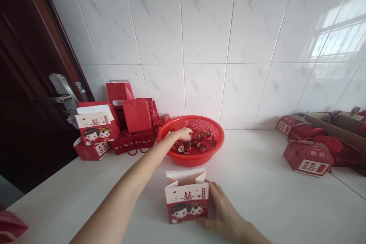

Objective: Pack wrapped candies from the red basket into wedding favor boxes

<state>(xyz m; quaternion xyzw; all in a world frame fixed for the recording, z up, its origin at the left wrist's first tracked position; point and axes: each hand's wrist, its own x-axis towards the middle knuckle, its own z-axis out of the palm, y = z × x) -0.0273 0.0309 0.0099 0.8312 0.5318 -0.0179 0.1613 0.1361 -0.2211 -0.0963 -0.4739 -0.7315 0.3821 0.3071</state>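
My left hand (184,134) reaches into a red plastic basket (197,161) of wrapped candies (203,147). Its fingers curl down among the wrappers, and what they pinch is hidden. In front of the basket, an open-topped red and white paper gift box (187,202) stands upright, with two cartoon figures printed on its face. Around its right side wraps my right hand (219,207), thumb at the lower front corner and fingers behind. The inside of the box is mostly out of sight.
Red gift boxes (137,116) are piled at the left by a dark door (25,65) with a metal handle. Several handled red boxes (309,156) sit at the right beside a cardboard carton (343,124). White wall tiles (204,26) rise behind the white tabletop (248,175).
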